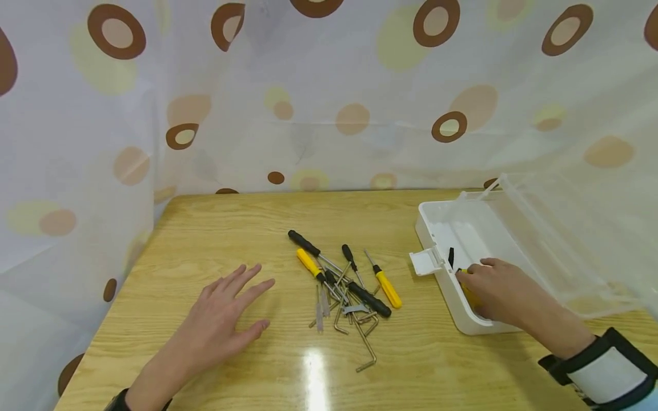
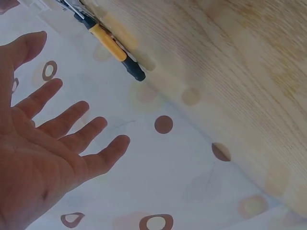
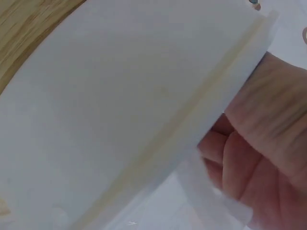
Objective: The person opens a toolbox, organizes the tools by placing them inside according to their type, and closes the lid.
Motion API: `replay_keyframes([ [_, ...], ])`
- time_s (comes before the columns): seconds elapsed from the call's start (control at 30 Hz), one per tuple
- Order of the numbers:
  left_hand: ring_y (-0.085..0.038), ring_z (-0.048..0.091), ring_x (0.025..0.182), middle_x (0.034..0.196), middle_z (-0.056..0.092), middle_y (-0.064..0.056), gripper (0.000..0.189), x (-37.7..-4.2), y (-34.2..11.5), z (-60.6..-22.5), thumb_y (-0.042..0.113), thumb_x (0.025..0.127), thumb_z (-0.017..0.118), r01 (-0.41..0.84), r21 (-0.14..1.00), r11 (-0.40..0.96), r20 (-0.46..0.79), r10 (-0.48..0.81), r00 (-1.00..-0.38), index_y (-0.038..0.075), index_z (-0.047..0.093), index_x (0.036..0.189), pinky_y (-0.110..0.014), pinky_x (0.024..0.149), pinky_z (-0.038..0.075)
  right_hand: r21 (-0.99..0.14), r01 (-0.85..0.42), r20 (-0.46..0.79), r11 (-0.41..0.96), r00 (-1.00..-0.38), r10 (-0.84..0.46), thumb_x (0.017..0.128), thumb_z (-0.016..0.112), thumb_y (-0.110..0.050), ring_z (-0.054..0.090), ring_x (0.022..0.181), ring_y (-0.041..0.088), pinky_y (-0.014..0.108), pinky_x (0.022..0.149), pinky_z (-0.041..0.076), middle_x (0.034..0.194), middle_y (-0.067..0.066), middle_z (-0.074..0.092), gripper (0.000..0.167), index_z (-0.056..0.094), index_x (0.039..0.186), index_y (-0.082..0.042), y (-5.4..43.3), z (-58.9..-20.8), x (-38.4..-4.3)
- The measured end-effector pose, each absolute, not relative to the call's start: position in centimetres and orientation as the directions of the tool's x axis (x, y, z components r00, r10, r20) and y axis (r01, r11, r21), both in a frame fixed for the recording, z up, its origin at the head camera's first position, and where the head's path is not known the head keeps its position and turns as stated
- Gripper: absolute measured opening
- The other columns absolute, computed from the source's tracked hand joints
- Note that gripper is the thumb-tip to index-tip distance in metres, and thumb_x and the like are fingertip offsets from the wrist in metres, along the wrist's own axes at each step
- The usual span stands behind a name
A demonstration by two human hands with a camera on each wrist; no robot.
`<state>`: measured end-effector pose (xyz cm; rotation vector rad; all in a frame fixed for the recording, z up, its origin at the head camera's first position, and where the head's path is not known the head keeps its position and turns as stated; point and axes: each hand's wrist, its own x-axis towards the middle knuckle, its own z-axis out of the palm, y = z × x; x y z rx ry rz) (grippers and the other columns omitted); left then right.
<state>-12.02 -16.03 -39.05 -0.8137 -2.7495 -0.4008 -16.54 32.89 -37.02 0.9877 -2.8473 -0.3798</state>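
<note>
My right hand reaches into a white plastic box, fingers curled at a yellow-and-black tool. The hand covers most of that tool, so I cannot tell its kind. In the right wrist view, the box wall hides the fingertips. Over the table at left, my left hand is spread and holds nothing. Between the hands lies a pile: black-handled screwdrivers, a yellow-handled screwdriver, several bent hex keys and a small grey wrench. Another yellow-handled screwdriver lies at its right edge.
The box's clear lid stands open, leaning to the right. A white latch sticks out from its left side. Inside, a slim black piece shows near the left wall. A patterned curtain hangs behind the wooden table.
</note>
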Motion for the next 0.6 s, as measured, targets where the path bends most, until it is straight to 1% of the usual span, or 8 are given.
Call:
replay_keyframes([
  [0.13, -0.042, 0.049, 0.142, 0.156, 0.050, -0.013, 0.062, -11.9, -15.9, -39.0, 0.038, 0.088, 0.079, 0.562, 0.192, 0.804, 0.308, 0.494, -0.813, 0.020, 0.059, 0.144, -0.066, 0.100, 0.047, 0.181, -0.552, -0.005, 0.814, -0.828, -0.561, 0.075, 0.083, -0.003, 0.056, 0.064, 0.019, 0.037, 0.057, 0.050, 0.076, 0.002, 0.060, 0.021, 0.064, 0.079, -0.011, 32.4, -36.5, -16.4],
  [0.2, -0.043, 0.049, 0.141, 0.156, 0.050, -0.014, 0.062, -11.9, -15.8, -38.9, 0.038, 0.088, 0.079, 0.566, 0.191, 0.802, 0.310, 0.498, -0.810, 0.020, 0.059, 0.144, -0.066, 0.100, 0.048, 0.154, -0.534, 0.036, 0.832, -0.838, -0.544, 0.078, 0.080, -0.001, 0.055, 0.062, 0.018, 0.035, 0.054, 0.048, 0.077, 0.002, 0.061, 0.016, 0.066, 0.079, -0.009, 31.8, -35.8, -16.2],
  [0.27, -0.043, 0.050, 0.141, 0.156, 0.050, -0.014, 0.062, -11.9, -15.7, -38.8, 0.037, 0.088, 0.079, 0.570, 0.192, 0.799, 0.314, 0.500, -0.807, 0.019, 0.059, 0.144, -0.066, 0.099, 0.048, 0.148, -0.531, 0.132, 0.834, -0.825, -0.549, 0.079, 0.078, -0.001, 0.057, 0.061, 0.018, 0.035, 0.051, 0.048, 0.081, 0.005, 0.064, 0.013, 0.069, 0.085, -0.007, 31.0, -35.0, -16.0],
  [0.33, -0.044, 0.050, 0.141, 0.156, 0.050, -0.014, 0.062, -12.0, -15.7, -38.6, 0.036, 0.088, 0.079, 0.573, 0.192, 0.796, 0.315, 0.503, -0.805, 0.019, 0.059, 0.144, -0.066, 0.099, 0.048, 0.150, -0.551, 0.255, 0.821, -0.780, -0.571, 0.077, 0.079, -0.001, 0.055, 0.059, 0.017, 0.033, 0.048, 0.046, 0.081, 0.006, 0.065, 0.016, 0.071, 0.089, -0.006, 30.0, -34.3, -15.7],
  [0.43, -0.044, 0.049, 0.141, 0.156, 0.049, -0.015, 0.062, -12.2, -15.6, -38.4, 0.036, 0.088, 0.079, 0.577, 0.192, 0.794, 0.307, 0.510, -0.803, 0.019, 0.059, 0.144, -0.067, 0.099, 0.048, 0.132, -0.619, 0.395, 0.774, -0.683, -0.614, 0.074, 0.082, -0.003, 0.058, 0.060, 0.014, 0.030, 0.048, 0.048, 0.084, 0.005, 0.069, 0.025, 0.073, 0.097, -0.006, 28.1, -33.8, -15.3],
  [0.5, -0.043, 0.049, 0.142, 0.157, 0.048, -0.014, 0.062, -12.4, -15.4, -38.2, 0.037, 0.089, 0.078, 0.579, 0.189, 0.793, 0.293, 0.517, -0.804, 0.020, 0.058, 0.145, -0.067, 0.099, 0.048, 0.121, -0.674, 0.430, 0.729, -0.626, -0.650, 0.074, 0.083, -0.003, 0.057, 0.059, 0.010, 0.026, 0.048, 0.048, 0.082, 0.002, 0.067, 0.025, 0.074, 0.096, -0.008, 26.6, -34.0, -15.0],
  [0.53, -0.043, 0.048, 0.142, 0.158, 0.048, -0.014, 0.062, -12.5, -15.4, -38.2, 0.037, 0.089, 0.078, 0.580, 0.190, 0.792, 0.285, 0.521, -0.804, 0.020, 0.058, 0.146, -0.067, 0.100, 0.047, 0.113, -0.696, 0.428, 0.709, -0.609, -0.667, 0.074, 0.083, -0.003, 0.057, 0.059, 0.009, 0.024, 0.048, 0.047, 0.080, 0.000, 0.067, 0.023, 0.073, 0.095, -0.009, 25.8, -34.3, -14.9],
  [0.6, -0.042, 0.047, 0.143, 0.158, 0.047, -0.014, 0.062, -12.6, -15.1, -38.2, 0.038, 0.090, 0.077, 0.583, 0.192, 0.789, 0.270, 0.528, -0.805, 0.021, 0.057, 0.146, -0.066, 0.101, 0.047, 0.087, -0.728, 0.396, 0.680, -0.601, -0.695, 0.076, 0.084, -0.004, 0.058, 0.060, 0.008, 0.021, 0.049, 0.048, 0.080, -0.001, 0.067, 0.021, 0.073, 0.093, -0.011, 24.3, -35.0, -14.6],
])
